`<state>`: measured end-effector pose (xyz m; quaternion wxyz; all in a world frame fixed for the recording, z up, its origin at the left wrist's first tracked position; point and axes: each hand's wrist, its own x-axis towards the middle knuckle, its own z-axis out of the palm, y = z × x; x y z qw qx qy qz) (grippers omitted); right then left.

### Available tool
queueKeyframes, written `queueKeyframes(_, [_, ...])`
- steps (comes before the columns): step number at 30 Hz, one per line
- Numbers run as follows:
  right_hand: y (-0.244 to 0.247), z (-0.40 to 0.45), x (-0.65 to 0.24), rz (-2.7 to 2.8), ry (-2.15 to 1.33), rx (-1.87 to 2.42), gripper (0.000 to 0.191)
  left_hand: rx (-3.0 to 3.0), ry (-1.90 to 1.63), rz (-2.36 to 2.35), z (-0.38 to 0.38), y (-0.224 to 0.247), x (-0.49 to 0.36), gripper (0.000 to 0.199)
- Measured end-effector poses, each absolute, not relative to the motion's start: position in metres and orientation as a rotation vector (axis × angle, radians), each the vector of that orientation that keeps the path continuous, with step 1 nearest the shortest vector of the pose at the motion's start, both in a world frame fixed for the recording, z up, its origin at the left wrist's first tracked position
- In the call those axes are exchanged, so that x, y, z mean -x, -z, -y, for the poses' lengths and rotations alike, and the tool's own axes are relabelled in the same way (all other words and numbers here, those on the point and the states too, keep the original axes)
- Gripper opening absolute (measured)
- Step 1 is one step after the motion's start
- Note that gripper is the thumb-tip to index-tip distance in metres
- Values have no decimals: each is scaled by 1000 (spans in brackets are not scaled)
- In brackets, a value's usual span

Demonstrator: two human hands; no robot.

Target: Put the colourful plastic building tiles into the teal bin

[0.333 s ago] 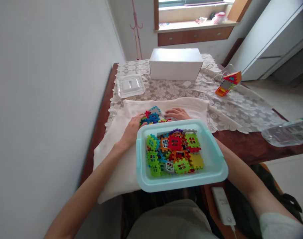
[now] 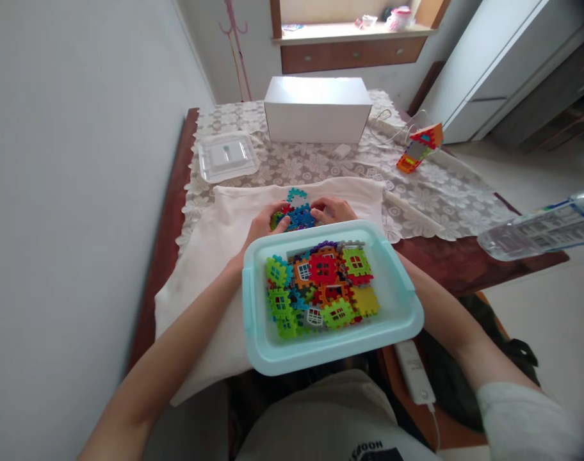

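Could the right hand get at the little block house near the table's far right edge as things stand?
Probably yes: the right hand rests on the cluster of blocks, and only bare tablecloth lies between it and the block house.

- The shirt (image 2: 369, 448) at the bottom edge of the frame bears upside-down letters, seemingly "HOOD".
- The bottle (image 2: 542, 230) label print at the right is too blurred to read.

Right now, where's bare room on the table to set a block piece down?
Free: the white cloth left of the left hand; the lace cloth between the small block house and the plastic bottle. Crowded: the block cluster between the left and right hand, and the teal bin, full of blocks.
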<state>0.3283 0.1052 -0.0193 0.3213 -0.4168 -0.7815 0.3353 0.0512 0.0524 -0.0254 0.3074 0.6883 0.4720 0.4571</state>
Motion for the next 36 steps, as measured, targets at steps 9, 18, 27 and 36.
queueKeyframes(9, [26,-110,-328,2196,-730,1055,57,-1770,-1081,-1055,-45,20,-32,65])
queueKeyframes(18, [26,-111,-331,2058,-884,980,61,-1866,-1012,-1110,-45,10,-33,55])
queueKeyframes(27, [19,-98,-322,1900,-1101,930,50,-1863,-1112,-1169,-44,10,-38,35])
queueKeyframes(36, [16,-99,-321,1752,-1064,975,34,-1957,-1085,-1209,-33,-2,-35,47])
